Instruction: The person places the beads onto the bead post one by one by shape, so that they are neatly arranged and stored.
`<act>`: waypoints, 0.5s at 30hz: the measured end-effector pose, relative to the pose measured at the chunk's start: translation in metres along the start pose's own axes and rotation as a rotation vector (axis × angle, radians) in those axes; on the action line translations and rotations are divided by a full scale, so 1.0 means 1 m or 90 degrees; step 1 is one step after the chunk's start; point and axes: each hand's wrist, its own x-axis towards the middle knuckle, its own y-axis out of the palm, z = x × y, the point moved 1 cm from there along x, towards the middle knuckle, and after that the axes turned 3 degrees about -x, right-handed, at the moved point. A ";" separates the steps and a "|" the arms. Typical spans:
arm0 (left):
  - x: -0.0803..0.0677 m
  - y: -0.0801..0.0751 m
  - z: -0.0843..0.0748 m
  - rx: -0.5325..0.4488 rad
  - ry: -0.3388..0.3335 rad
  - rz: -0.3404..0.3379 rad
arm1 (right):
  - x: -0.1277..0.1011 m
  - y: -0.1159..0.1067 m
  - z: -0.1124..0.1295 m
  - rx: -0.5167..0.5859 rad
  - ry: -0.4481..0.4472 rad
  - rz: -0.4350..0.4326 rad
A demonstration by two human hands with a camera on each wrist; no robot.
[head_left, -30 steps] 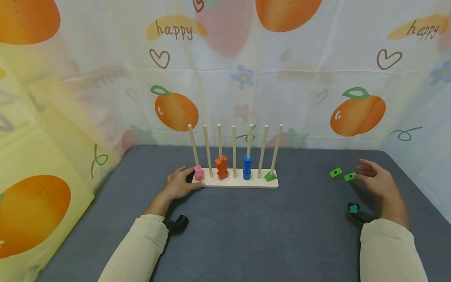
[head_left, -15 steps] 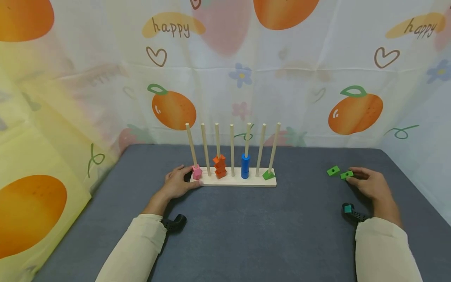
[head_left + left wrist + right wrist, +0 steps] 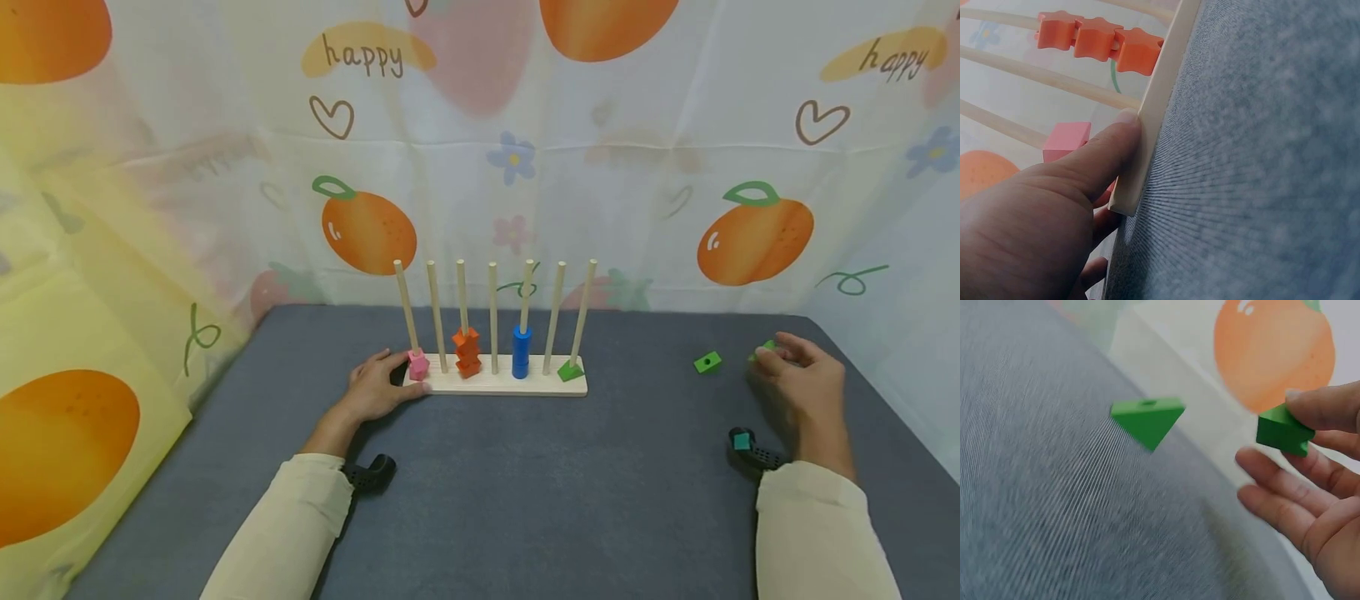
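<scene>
My left hand [image 3: 375, 390] holds the left end of a pale wooden peg board [image 3: 510, 385], its thumb along the front edge. Several upright pegs rise from the board. Pink blocks [image 3: 418, 365] sit on the leftmost peg, orange star-shaped blocks [image 3: 467, 353] on the third, blue cylinders [image 3: 521, 352] on the fifth, and a green triangular block [image 3: 571, 372] on the rightmost. At the right, my right hand [image 3: 806, 379] pinches another green block [image 3: 1282, 430] between thumb and fingers, raised above the table. A second loose green triangular block [image 3: 707, 362] lies on the table to its left.
The dark grey table [image 3: 525, 500] ends at a printed cloth backdrop [image 3: 615, 167]. A yellow-tinted cloth side [image 3: 67, 400] borders the left. Black wrist camera mounts [image 3: 372, 475] stick out from both wrists.
The right hand has taken hold of the nearer loose green block and raised it off the table. The left hand stays at the board's end; the view shifts slightly.
</scene>
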 end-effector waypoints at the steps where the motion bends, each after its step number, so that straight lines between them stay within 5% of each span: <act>1: 0.000 0.000 0.000 0.001 0.000 0.000 | -0.001 0.001 0.003 0.046 0.000 -0.001; 15: -0.002 -0.002 -0.003 0.000 0.008 0.002 | -0.018 0.019 0.051 0.182 -0.152 0.048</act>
